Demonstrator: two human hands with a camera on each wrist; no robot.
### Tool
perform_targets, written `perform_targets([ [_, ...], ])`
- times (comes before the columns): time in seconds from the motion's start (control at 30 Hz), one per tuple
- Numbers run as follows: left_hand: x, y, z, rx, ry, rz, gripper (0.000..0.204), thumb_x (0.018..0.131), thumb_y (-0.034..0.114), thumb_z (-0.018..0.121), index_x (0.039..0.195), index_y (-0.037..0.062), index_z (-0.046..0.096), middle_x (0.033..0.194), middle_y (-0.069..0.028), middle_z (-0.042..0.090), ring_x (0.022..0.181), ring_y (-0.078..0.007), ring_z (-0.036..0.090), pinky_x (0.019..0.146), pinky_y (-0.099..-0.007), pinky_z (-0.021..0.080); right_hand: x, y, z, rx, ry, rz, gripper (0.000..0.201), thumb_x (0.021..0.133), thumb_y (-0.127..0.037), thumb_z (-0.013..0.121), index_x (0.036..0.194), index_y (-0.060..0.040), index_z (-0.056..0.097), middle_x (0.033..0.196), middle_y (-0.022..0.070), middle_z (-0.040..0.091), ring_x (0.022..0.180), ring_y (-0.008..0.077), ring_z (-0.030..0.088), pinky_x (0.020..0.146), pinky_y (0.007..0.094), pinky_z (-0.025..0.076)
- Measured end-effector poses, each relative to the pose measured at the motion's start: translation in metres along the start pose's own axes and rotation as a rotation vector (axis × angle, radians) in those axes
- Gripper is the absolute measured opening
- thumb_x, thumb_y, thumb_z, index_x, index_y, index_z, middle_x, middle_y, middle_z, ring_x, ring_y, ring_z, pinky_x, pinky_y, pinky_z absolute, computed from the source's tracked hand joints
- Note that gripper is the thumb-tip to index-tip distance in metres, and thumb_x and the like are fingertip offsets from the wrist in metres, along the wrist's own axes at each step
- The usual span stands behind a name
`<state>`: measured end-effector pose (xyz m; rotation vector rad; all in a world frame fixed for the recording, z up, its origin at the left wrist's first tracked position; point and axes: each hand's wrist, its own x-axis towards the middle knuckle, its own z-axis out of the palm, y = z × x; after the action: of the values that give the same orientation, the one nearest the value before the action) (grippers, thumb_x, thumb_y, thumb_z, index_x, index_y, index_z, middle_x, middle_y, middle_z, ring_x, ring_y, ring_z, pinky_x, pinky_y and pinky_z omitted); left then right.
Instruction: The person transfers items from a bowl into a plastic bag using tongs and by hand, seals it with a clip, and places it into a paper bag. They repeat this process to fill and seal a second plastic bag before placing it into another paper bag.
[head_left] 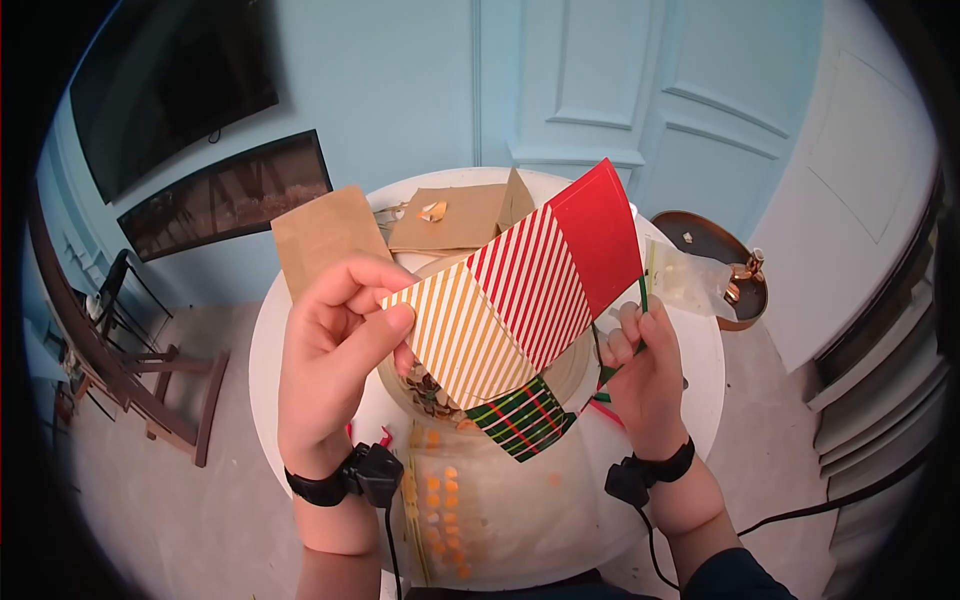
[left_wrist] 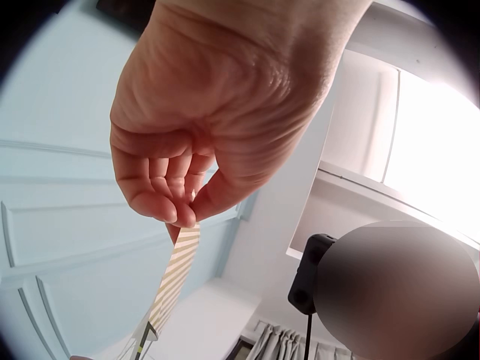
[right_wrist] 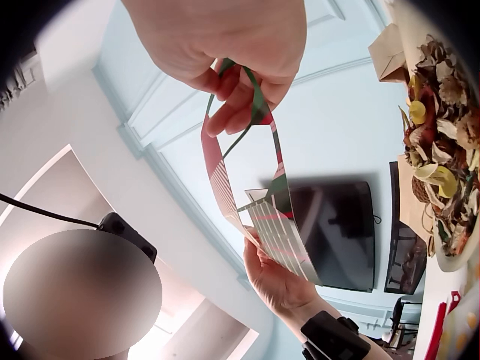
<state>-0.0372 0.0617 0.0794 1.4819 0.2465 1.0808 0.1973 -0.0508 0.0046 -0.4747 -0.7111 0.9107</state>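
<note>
A band of patterned paper panels (head_left: 530, 285) is held up between both hands, with gold-striped, red-striped, plain red and green plaid sections. My left hand (head_left: 345, 345) pinches the edge of the gold-striped section between thumb and fingers, also seen in the left wrist view. At the other end my right hand (head_left: 648, 375) has its fingers curled round a narrow green part of the band. Seen from the right wrist, the paper band (right_wrist: 279, 195) bends into a loop, its green strip (right_wrist: 259, 101) passing between the right fingers.
Below the band, a dish of potpourri (right_wrist: 446, 142) stands on the round white table (head_left: 275, 385). A clear bag with orange marks (head_left: 520, 520) lies at the near side. Brown paper pieces (head_left: 330, 235) lie behind, and a plastic bag (head_left: 685, 275) lies beside a round tray (head_left: 755, 318).
</note>
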Motion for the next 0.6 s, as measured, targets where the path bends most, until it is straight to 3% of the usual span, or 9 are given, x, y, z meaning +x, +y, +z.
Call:
perform_targets([
  [0.23, 0.008, -0.004, 0.004, -0.079, 0.048, 0.009, 0.012, 0.090, 0.003, 0.053, 0.101, -0.0004, 0.056, 0.078, -0.0033, 0.061, 0.057, -0.0070, 0.053, 0.053, -0.0196, 0.042, 0.006, 0.008, -0.016, 0.002, -0.046, 0.069, 0.013, 0.094, -0.018, 0.049, 0.088, -0.0120, 0.039, 0.079, 0.0003, 0.045, 0.075, 0.0132, 0.055, 0.072, 0.0318, 0.044],
  [0.3, 0.009, -0.008, 0.002, -0.107, 0.046, 0.011, 0.012, 0.090, 0.003, 0.053, 0.101, -0.0003, 0.056, 0.078, -0.0033, 0.061, 0.057, -0.0072, 0.052, 0.053, -0.0196, 0.042, 0.007, 0.013, -0.023, 0.110, -0.117, 0.115, 0.023, 0.096, -0.033, 0.046, 0.098, -0.0102, 0.045, 0.086, 0.0025, 0.051, 0.084, 0.0177, 0.056, 0.076, 0.0358, 0.045],
  [0.33, 0.010, -0.009, 0.002, -0.059, 0.060, 0.020, 0.013, 0.090, 0.003, 0.053, 0.102, -0.0003, 0.056, 0.078, -0.0036, 0.060, 0.056, -0.0072, 0.052, 0.053, -0.0196, 0.042, 0.006, 0.013, -0.023, 0.107, -0.111, 0.117, 0.023, 0.096, -0.033, 0.046, 0.098, -0.0102, 0.045, 0.086, 0.0025, 0.051, 0.084, 0.0177, 0.056, 0.076, 0.0358, 0.045],
  [0.4, 0.010, -0.012, 0.003, -0.019, 0.065, 0.028, 0.013, 0.091, 0.003, 0.053, 0.103, -0.0003, 0.056, 0.079, -0.0038, 0.060, 0.056, -0.0073, 0.052, 0.053, -0.0197, 0.042, 0.006, 0.015, -0.021, 0.354, -0.101, 0.232, 0.049, 0.093, -0.051, 0.040, 0.115, -0.0082, 0.048, 0.098, 0.0059, 0.055, 0.093, 0.0217, 0.057, 0.084, 0.0403, 0.045],
  [0.43, 0.011, -0.014, 0.003, 0.027, 0.085, 0.049, 0.014, 0.091, 0.003, 0.053, 0.104, -0.0004, 0.056, 0.081, -0.0043, 0.060, 0.057, -0.0074, 0.053, 0.053, -0.0198, 0.043, 0.004, 0.015, -0.018, 0.350, -0.093, 0.225, 0.049, 0.093, -0.051, 0.040, 0.115, -0.0082, 0.048, 0.098, 0.0059, 0.055, 0.093, 0.0217, 0.057, 0.084, 0.0403, 0.045],
  [0.53, 0.014, -0.020, 0.009, 0.116, 0.121, 0.106, 0.015, 0.091, 0.004, 0.053, 0.105, -0.0007, 0.056, 0.085, -0.0050, 0.061, 0.059, -0.0078, 0.055, 0.055, -0.0200, 0.044, -0.001, 0.015, -0.009, 0.276, -0.189, 0.247, 0.073, 0.087, -0.063, 0.042, 0.131, -0.0050, 0.042, 0.122, 0.0119, 0.053, 0.107, 0.0246, 0.055, 0.096, 0.0451, 0.042],
  [0.57, 0.014, -0.022, 0.010, 0.169, 0.155, 0.147, 0.015, 0.091, 0.003, 0.053, 0.106, -0.0009, 0.056, 0.087, -0.0052, 0.061, 0.061, -0.0080, 0.056, 0.057, -0.0200, 0.045, 0.000, 0.019, -0.007, 0.242, -0.294, 0.208, 0.070, 0.087, -0.053, 0.053, 0.136, -0.0041, 0.037, 0.128, 0.0132, 0.051, 0.114, 0.0255, 0.053, 0.097, 0.0458, 0.042],
  [0.6, 0.014, -0.024, 0.012, 0.173, 0.144, 0.142, 0.015, 0.091, 0.003, 0.053, 0.106, -0.0009, 0.056, 0.087, -0.0052, 0.061, 0.061, -0.0080, 0.056, 0.057, -0.0200, 0.045, -0.001, 0.018, -0.003, 0.248, -0.287, 0.201, 0.070, 0.087, -0.053, 0.053, 0.136, -0.0041, 0.037, 0.128, 0.0132, 0.051, 0.114, 0.0255, 0.053, 0.097, 0.0458, 0.042],
])
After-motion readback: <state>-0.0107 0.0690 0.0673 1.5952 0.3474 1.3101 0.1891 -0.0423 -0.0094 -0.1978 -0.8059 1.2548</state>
